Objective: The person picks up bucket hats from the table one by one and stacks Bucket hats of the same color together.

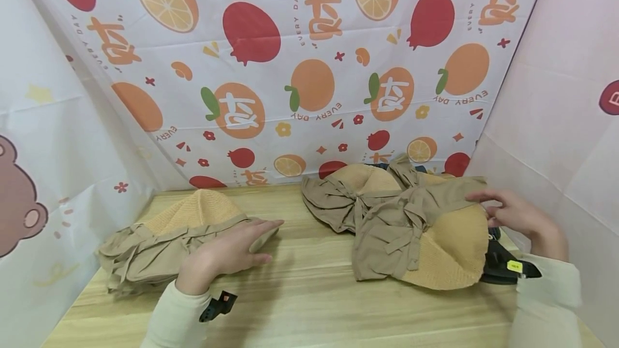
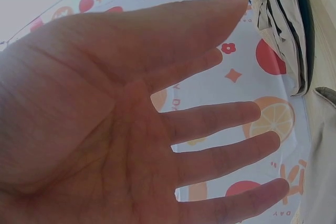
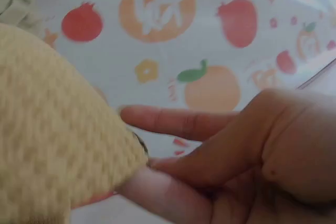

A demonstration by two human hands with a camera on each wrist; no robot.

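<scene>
My right hand (image 1: 519, 216) pinches the right edge of a sun hat (image 1: 454, 246) with a tan cloth band and bow and a yellow woven part. In the right wrist view, thumb and a finger (image 3: 178, 169) meet at the woven edge (image 3: 58, 129), while the index finger lies straighter above. This hat overlaps another tan sun hat (image 1: 333, 197) behind it. My left hand (image 1: 227, 251) is spread, its palm (image 2: 131, 145) bare in the left wrist view. It hovers over or beside the sun hats (image 1: 193, 240) lying at left; contact cannot be told.
A wooden table (image 1: 309, 310) carries both groups of hats. Behind it hangs a fruit-print cloth (image 1: 271, 90), with pale cloth walls (image 1: 556, 122) on both sides. A black object with a yellow tag (image 1: 515, 266) is beside my right wrist. Something dark shows behind the right-hand hats.
</scene>
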